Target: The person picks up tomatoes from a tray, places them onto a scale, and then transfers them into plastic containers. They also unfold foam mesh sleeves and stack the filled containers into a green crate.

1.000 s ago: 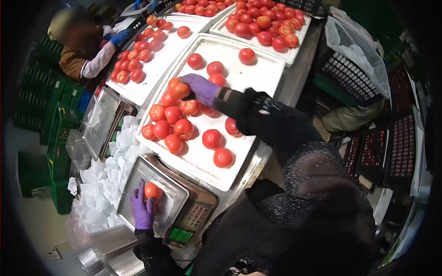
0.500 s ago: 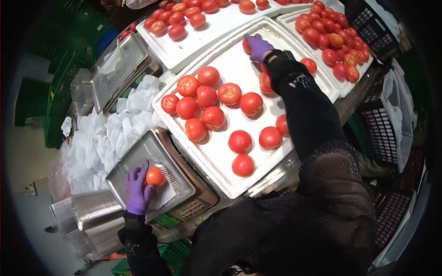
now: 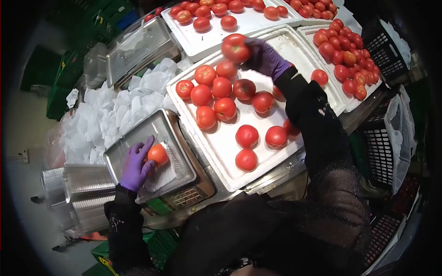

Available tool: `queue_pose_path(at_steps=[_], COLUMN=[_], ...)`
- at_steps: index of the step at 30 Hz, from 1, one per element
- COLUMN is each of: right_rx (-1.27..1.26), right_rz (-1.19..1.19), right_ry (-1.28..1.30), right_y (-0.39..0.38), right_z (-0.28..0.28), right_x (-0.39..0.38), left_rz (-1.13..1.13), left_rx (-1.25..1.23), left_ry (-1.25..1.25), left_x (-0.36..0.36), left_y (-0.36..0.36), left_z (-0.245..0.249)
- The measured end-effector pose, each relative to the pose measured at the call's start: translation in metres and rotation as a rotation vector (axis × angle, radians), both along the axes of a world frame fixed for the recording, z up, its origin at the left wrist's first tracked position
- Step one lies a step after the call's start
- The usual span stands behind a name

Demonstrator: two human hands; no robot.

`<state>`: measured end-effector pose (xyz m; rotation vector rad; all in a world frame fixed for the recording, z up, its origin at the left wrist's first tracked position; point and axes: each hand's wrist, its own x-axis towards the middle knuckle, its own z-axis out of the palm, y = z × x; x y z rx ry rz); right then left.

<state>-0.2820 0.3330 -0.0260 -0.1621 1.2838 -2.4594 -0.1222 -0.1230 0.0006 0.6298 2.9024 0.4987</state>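
My left hand (image 3: 135, 166), in a purple glove, has its thumb and fingers curved around the left side of a tomato (image 3: 158, 154). This tomato rests on a white foam net (image 3: 161, 177) in a clear plastic tray (image 3: 133, 138) on a weighing scale (image 3: 200, 188). Over the large white foam box (image 3: 221, 177), my right hand (image 3: 267, 60), also gloved in purple, grips a big red tomato (image 3: 236, 48) held up from the box floor. Several tomatoes (image 3: 201, 95) lie below it in that box, partly hidden by my right arm.
Behind are more white foam boxes with tomatoes (image 3: 347, 55). A heap of white foam nets (image 3: 106, 117) lies left of the box, with stacked clear trays (image 3: 90, 181) in front of it. Black crates (image 3: 380, 142) stand at the right, green crates (image 3: 60, 87) at the far left.
My right hand has lifted a tomato from the back of the foam box and brought it left. My left hand stays by its tomato. The whole view has shifted slightly.
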Motion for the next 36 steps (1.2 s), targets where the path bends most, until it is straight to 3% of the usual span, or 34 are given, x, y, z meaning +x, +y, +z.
queue_pose_path(at_steps=[3,5,7,10,11,13,15,17,19,21,23,25,27,29,31,33,36], right_rx=[0.025,0.112,0.435,0.616,0.760,1.022,1.066,0.997,1.159,1.215,1.326,1.168,1.126,0.925,0.697,0.498,0.559], right_rz=[0.053,0.216,0.199,0.139,0.295,0.320,0.209,0.101,0.247,0.160,0.136,-0.013,-0.152,-0.375,-0.499,-0.438,-0.368], right_ry=[0.057,0.109,0.390,0.937,0.871,1.090,1.402,1.561,1.452,1.508,1.560,1.506,1.190,0.810,0.545,0.234,0.189], right_y=[-0.077,-0.116,-0.165,-0.224,-0.233,-0.259,-0.278,-0.286,-0.281,-0.276,-0.270,-0.261,-0.238,-0.217,-0.199,-0.189,-0.189], right_z=[0.053,0.064,0.076,0.050,0.057,0.044,0.023,0.007,0.003,0.001,0.003,0.005,0.018,0.006,-0.009,-0.009,-0.006], right_x=[0.059,0.082,0.121,0.156,0.170,0.183,0.185,0.187,0.191,0.193,0.194,0.198,0.212,0.217,0.219,0.228,0.228], left_rz=[-0.078,-0.091,-0.130,-0.146,-0.105,-0.085,-0.134,-0.133,-0.074,-0.076,0.037,0.270,0.524,0.761,0.820,0.895,0.901], left_rx=[0.059,0.074,0.100,0.111,0.232,0.368,0.155,0.189,0.270,0.302,0.701,1.043,1.221,1.166,1.175,1.298,1.399], left_ry=[-0.060,-0.088,-0.109,-0.098,-0.189,-0.278,-0.150,-0.154,-0.175,-0.034,-0.015,0.144,0.129,0.028,-0.032,-0.260,-0.463], left_x=[-0.002,-0.002,-0.006,-0.011,-0.012,-0.011,-0.014,-0.015,-0.014,-0.014,-0.016,-0.005,0.012,0.021,0.029,0.036,0.024], left_y=[-0.007,-0.012,-0.019,-0.030,-0.026,-0.029,-0.031,-0.033,-0.034,-0.037,-0.044,-0.046,-0.062,-0.088,-0.098,-0.105,-0.097], left_z=[0.003,0.001,-0.003,-0.017,-0.017,-0.019,-0.025,-0.024,-0.025,-0.033,-0.046,-0.019,-0.004,-0.015,-0.026,-0.037,-0.045])
